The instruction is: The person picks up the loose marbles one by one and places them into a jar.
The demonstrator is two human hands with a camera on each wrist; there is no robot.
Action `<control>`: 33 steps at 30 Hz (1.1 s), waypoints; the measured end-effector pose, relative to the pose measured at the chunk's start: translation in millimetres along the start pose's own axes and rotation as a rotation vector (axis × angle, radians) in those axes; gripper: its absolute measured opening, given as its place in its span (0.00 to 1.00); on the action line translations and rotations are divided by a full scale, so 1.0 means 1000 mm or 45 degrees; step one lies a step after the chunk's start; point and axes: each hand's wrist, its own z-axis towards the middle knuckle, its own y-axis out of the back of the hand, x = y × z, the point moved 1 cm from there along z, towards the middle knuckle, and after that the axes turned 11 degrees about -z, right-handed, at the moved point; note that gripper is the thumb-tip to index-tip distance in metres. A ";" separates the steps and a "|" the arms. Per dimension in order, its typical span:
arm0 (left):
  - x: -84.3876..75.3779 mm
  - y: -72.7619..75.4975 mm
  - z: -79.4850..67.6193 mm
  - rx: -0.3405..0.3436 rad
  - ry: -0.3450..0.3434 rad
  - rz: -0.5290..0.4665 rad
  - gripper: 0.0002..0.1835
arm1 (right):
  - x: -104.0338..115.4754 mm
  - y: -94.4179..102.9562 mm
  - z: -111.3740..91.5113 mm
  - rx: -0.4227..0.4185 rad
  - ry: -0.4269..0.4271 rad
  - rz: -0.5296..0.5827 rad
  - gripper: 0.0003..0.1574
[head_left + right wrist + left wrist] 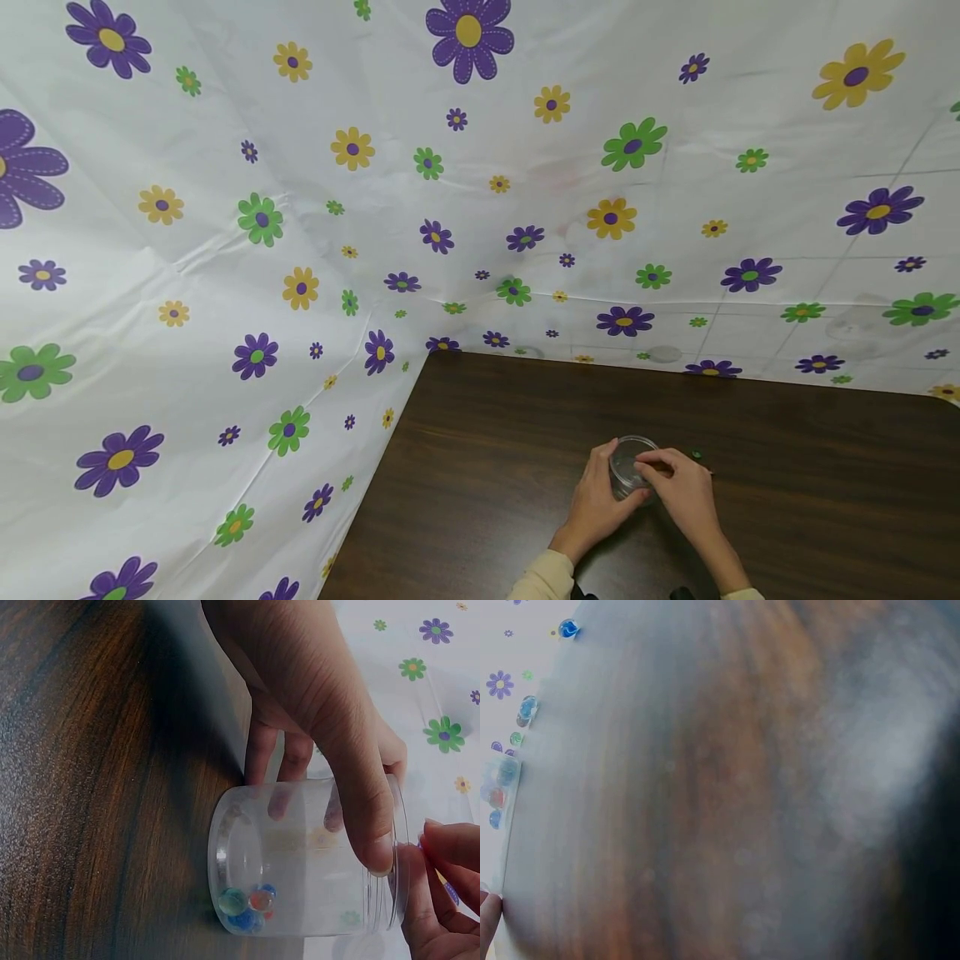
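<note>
In the head view, a clear round jar [628,464] is held by my left hand [596,500], with the fingers and thumb around its side. My right hand [684,492] is at the jar's rim, its thumb and fingertips close together. Whether something is pinched between these fingertips [450,844] cannot be made out. Several glass marbles, green, red and blue, lie at the bottom of the jar [330,862], including a green marble [233,901]. In the left wrist view, a fingertip [489,919] shows at the lower left.
A small green object [696,455] lies on the dark wooden table [480,467] beyond my right hand. A blue marble [568,628] shows at the upper left of the left wrist view. White flowered sheeting [337,200] rises behind and left of the table.
</note>
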 end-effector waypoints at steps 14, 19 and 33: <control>-0.001 0.000 0.001 0.003 -0.005 0.000 0.42 | -0.001 0.000 0.000 0.004 0.002 0.002 0.06; -0.001 0.001 0.001 0.016 0.028 -0.022 0.42 | -0.001 0.001 0.000 0.024 -0.007 0.019 0.05; 0.003 -0.002 0.000 -0.014 -0.017 -0.013 0.43 | -0.005 0.010 0.000 0.010 -0.063 0.053 0.05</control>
